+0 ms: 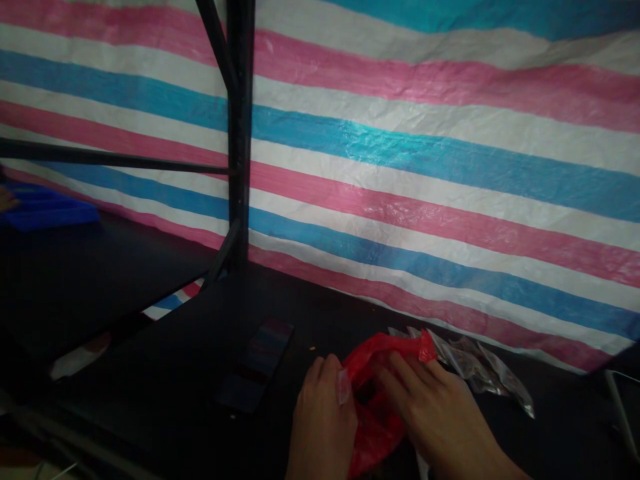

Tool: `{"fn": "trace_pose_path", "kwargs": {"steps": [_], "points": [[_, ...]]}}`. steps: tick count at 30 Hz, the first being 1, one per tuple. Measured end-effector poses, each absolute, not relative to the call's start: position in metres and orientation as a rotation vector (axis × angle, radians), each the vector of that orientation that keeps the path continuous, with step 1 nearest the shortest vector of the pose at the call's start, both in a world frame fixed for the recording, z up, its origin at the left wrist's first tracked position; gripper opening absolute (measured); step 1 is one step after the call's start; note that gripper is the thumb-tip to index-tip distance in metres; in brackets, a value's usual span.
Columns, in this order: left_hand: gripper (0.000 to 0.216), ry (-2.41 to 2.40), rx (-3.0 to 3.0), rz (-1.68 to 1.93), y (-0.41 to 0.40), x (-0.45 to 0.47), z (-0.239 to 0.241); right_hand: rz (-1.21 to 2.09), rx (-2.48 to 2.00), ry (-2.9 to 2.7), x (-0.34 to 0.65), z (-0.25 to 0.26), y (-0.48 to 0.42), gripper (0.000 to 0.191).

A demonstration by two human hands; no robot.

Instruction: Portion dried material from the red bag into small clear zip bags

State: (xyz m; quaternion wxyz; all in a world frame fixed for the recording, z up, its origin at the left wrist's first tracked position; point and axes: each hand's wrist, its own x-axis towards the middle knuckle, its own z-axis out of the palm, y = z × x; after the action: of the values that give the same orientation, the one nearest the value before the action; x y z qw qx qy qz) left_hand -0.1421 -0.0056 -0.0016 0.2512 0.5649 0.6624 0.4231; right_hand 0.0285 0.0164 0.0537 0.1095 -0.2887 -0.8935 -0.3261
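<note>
A red plastic bag (376,433) stands with its mouth open at the front of the black table. My left hand (324,417) is closed on the bag's left edge, and a small piece of clear plastic (343,387) shows by its fingers. My right hand (434,407) lies over the right side of the bag with its fingers bent in at the mouth; their tips are hidden. The bag's contents are too dark to make out. Several small clear plastic packets (477,367) with something dark inside lie just behind my right hand.
A dark phone (257,365) lies on the black table (190,373) left of my hands. Farther left, a blue tray (55,208) sits on another black surface, with another person's hand (7,199) beside it. A black metal post (239,133) stands before the striped plastic sheet (440,180).
</note>
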Motion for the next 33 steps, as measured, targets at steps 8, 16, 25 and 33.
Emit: {"fn": "trace_pose_path", "kwargs": {"steps": [8, 16, 25, 33], "points": [[0.026, 1.749, 1.474, 1.179, -0.005, -0.152, -0.002, -0.388, -1.363, -2.696, 0.017, 0.060, 0.021, 0.032], [0.026, 1.668, 1.316, 1.096, -0.005, -0.152, 0.004, 0.155, -1.611, -2.454, 0.002, 0.045, 0.035, 0.035], [0.015, 1.421, 1.135, 1.395, 0.002, -0.149, -0.008, 0.403, -1.498, -2.313, 0.008, 0.034, 0.033, 0.036], [0.015, 1.330, 1.029, 1.445, 0.005, -0.150, -0.007, 0.452, -1.503, -2.212, 0.017, 0.029, 0.034, 0.038]]}}
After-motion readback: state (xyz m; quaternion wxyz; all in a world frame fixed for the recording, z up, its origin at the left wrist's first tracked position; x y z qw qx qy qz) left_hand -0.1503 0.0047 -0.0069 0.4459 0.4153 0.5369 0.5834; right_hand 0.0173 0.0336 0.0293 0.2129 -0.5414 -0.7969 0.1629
